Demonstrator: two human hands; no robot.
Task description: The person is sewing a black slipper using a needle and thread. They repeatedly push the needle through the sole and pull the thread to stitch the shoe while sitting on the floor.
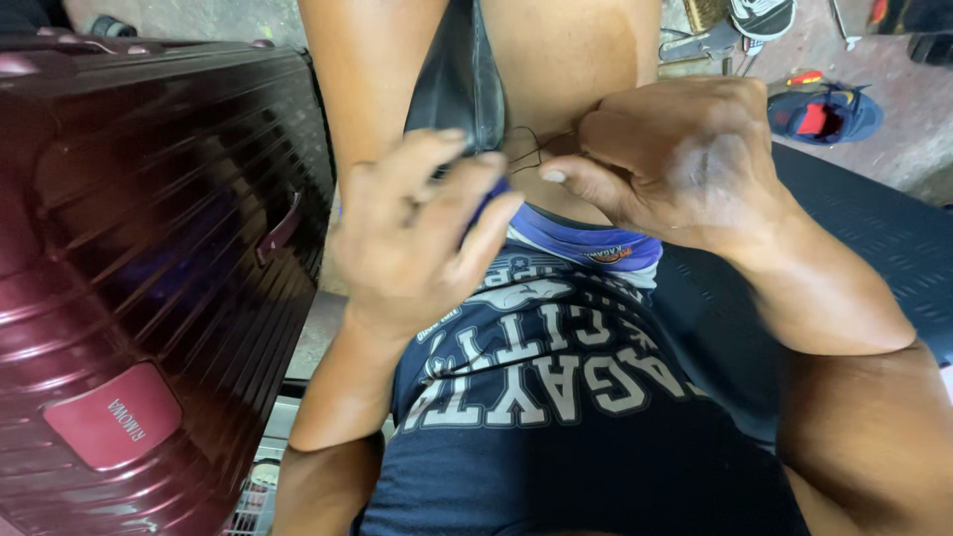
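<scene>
Hands [556,189] on leather piece [459,84] (thread [531,149], seemingly)

Upper centre: dark leather piece [459,79], smooth, dull sheen, stitched edge; thin dark thread [531,149] beside it. Left of frame: maroon hard-shell suitcase [149,248], ribbed plastic, glossy. Lower centre: navy cloth shirt [556,417], matt, printed. Right: black sheet [874,238], matt, fine raised pattern. Upper right: concrete floor [893,149], rough, stained.

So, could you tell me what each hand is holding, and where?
The left hand pinches the lower edge of a black leather piece; the right hand pinches a thin dark thread at its end.
</scene>
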